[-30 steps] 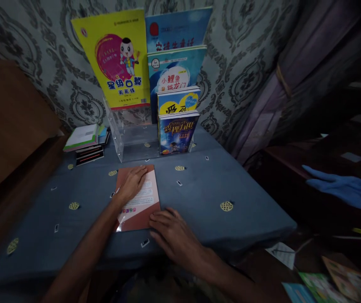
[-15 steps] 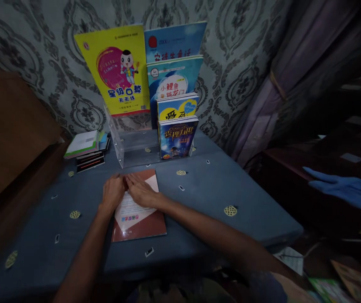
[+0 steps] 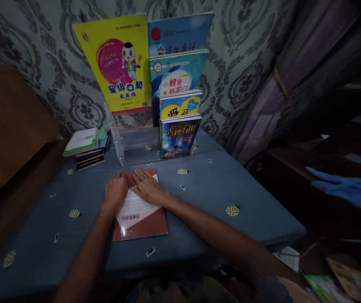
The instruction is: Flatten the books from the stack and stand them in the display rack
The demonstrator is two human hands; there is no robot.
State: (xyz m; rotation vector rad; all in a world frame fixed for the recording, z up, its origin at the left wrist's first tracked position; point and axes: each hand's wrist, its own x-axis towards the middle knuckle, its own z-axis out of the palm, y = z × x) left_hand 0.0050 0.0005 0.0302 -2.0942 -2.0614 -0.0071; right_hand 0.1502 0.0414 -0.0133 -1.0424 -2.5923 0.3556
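A closed reddish-brown book (image 3: 150, 225) with a white slanted panel lies flat on the blue tablecloth, in front of a clear acrylic stand. My left hand (image 3: 116, 191) rests on its upper left edge, the fingers laid out flat and pointing away from me. Over the upper middle of the cover, my right hand (image 3: 147, 188) lies with fingers stretched out and slightly spread. Both hands press on the book without gripping it. The part of the cover under my palms is hidden.
Behind the book, the acrylic stand (image 3: 120, 153) holds a yellow workbook (image 3: 92, 46) and several storybooks (image 3: 180, 139). A stack of books (image 3: 84, 145) sits at the back left. To the right, beyond the table edge, are a blue glove-like thing (image 3: 351, 191) and a tied curtain (image 3: 259, 109).
My right hand has slid a little to the right across the cover, so the gap between my hands is wider. The book has hardly moved; the camera view has shifted slightly.
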